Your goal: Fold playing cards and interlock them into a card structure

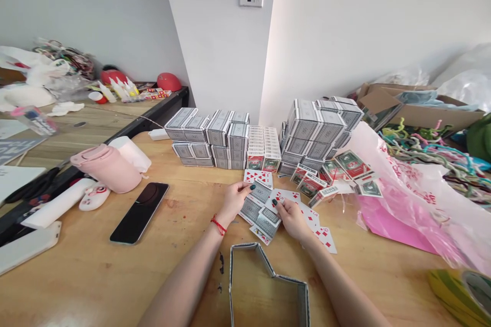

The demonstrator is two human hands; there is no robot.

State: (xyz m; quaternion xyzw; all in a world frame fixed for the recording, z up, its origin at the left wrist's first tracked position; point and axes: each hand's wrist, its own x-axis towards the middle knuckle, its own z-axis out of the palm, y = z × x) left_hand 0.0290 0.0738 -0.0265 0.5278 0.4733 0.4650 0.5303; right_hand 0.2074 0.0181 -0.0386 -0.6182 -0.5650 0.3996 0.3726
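Note:
My left hand (236, 199), with a red string bracelet at the wrist, pinches the edge of a grey-backed playing card (262, 192). Between the thumb and fingers of my right hand (294, 218) is a face-up playing card (282, 197) with red diamonds. Under and around both hands lie several loose cards, some face down, others face up, including a six of diamonds (324, 238). Closer to me, a notched, open outline of folded cards (291, 280) stands on edge on the wooden table (184, 265).
Blocks built from grey-backed cards (226, 138) (316, 130) rise at the back, with stacked card boxes (264, 144) between them. Red and green card boxes (347, 166) lie right. A phone (140, 213) and pink cup (107, 167) are left; pink plastic (399, 225) and yellow tape (460, 294) lie right.

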